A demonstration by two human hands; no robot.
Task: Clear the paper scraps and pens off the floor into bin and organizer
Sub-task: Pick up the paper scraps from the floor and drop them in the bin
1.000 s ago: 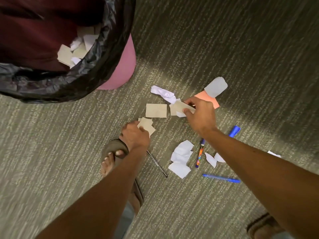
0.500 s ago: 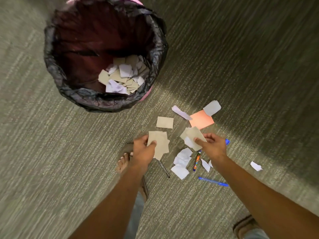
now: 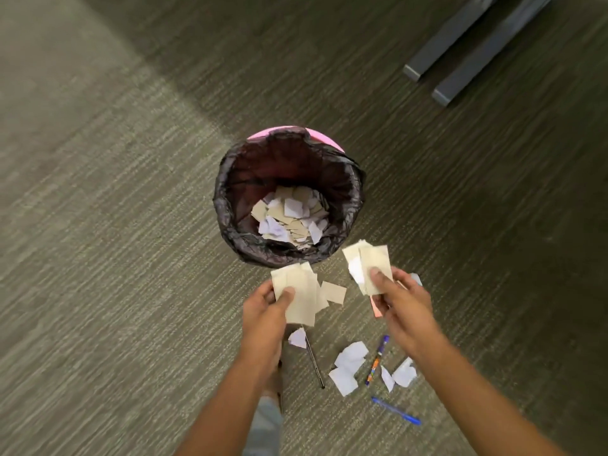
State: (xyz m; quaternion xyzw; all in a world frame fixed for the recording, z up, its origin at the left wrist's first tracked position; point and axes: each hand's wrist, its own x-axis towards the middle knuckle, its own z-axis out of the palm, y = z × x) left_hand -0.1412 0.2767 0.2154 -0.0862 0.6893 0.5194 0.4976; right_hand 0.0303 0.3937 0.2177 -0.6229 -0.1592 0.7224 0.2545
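My left hand point(image 3: 266, 311) grips a stack of tan paper scraps point(image 3: 297, 292) just below the bin's near rim. A second bunch of tan and white scraps point(image 3: 367, 263) is pinched in my right hand point(image 3: 399, 304), to the right of the rim. The pink bin point(image 3: 230, 205) has a black liner and holds several scraps. On the carpet lie white scraps point(image 3: 348, 365), a thin black pen point(image 3: 314, 363), a patterned orange pen point(image 3: 376, 360) and a blue pen point(image 3: 396, 411). An orange scrap point(image 3: 376, 309) peeks out under my right hand.
Two dark grey bars point(image 3: 460, 54) of furniture lie on the carpet at the upper right. My foot and trouser leg point(image 3: 268, 419) are partly hidden under my left arm. No organizer is in view.
Both hands have lifted off the floor with their paper scraps and risen toward the bin. My view has pulled back and tilted up, so the bin sits in the middle.
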